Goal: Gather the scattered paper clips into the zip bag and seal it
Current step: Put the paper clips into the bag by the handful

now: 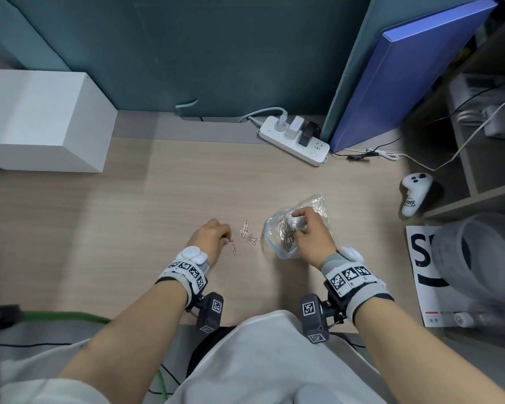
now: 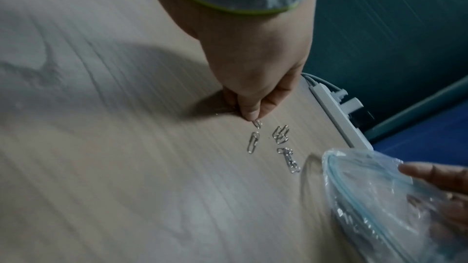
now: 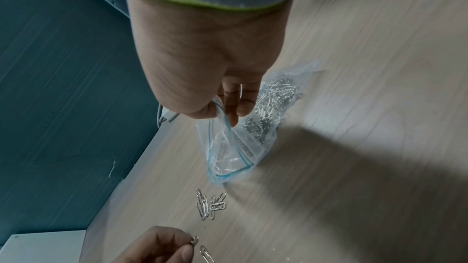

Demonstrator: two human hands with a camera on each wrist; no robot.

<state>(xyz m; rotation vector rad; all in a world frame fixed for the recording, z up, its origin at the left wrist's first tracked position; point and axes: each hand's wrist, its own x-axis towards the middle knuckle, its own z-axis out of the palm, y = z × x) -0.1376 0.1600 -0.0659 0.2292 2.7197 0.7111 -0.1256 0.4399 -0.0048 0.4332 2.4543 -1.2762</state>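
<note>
Left hand (image 1: pixel 213 239) pinching one paper clip (image 2: pixel 257 123) at fingertips; loose clips (image 1: pixel 249 235) on desk (image 1: pixel 129 228) just right; right hand (image 1: pixel 311 233) gripping rim of open zip bag (image 1: pixel 277 237), farther right.

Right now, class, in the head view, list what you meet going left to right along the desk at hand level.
Left hand pinching a paper clip → single clip → small pile of clips → zip bag → right hand holding the bag → printed sheet.
</note>
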